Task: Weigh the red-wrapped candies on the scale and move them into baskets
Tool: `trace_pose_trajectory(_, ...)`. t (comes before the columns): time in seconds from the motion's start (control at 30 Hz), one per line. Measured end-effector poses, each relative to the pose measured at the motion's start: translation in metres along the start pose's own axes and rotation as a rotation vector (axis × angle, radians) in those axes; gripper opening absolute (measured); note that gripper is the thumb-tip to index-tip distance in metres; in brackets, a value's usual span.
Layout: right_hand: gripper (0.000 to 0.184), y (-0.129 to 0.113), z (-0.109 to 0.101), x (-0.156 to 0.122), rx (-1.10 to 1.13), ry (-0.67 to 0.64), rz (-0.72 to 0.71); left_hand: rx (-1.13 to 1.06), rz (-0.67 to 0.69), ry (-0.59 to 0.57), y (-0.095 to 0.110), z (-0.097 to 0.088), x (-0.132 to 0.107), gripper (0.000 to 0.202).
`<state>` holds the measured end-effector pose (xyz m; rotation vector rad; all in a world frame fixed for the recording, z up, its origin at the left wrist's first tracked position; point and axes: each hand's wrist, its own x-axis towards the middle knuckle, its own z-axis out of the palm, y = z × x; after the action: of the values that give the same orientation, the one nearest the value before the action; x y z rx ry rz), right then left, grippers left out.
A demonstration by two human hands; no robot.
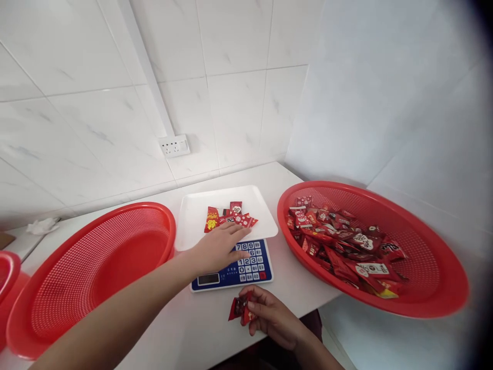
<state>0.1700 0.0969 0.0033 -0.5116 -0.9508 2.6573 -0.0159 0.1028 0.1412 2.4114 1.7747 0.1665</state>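
Note:
My left hand (218, 247) reaches over the front edge of the white scale tray (200, 205), fingers stretched out and touching the small pile of red candy packets (231, 217) lying on it. Below the tray shows the blue keypad of the scale (250, 267). My right hand (271, 314) is near the table's front edge, fingers closed on a couple of red candy packets (239, 307). A big red mesh basket (442, 288) to the right holds many more red packets (342, 244).
An empty red mesh basket (96, 267) sits left of the scale, with another red basket's edge (7, 272) at the far left. A wall socket (175, 145) is on the tiled wall. A crumpled white tissue (42, 225) lies at back left.

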Motion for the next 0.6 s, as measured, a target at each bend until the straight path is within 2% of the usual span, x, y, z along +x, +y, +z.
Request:
trace_pose_trajectory(0.1, 0.032, 0.001, 0.000, -0.001, 0.012, 0.015, -0.014, 0.063, -0.040, -0.071, -0.015, 0.000, 0.014, 0.051)
trace_pose_trajectory(0.2, 0.032, 0.000, 0.001, -0.003, 0.030, 0.027, -0.036, 0.065, -0.059, -0.091, -0.026, -0.005, 0.019, 0.048)
trace_pose_trajectory(0.4, 0.030, -0.001, 0.000, -0.001, 0.051, -0.002, -0.018, -0.011, -0.116, 0.026, -0.048, -0.013, 0.025, 0.044)
trace_pose_trajectory(0.53, 0.031, 0.000, -0.001, 0.000, 0.048, -0.014, -0.012, -0.002, -0.159, -0.059, -0.052, -0.010, 0.033, 0.058)
trace_pose_trajectory(0.6, 0.031, -0.001, -0.001, 0.000, 0.042, -0.021, -0.015, -0.022, -0.119, -0.073, -0.050, -0.011, 0.035, 0.051)
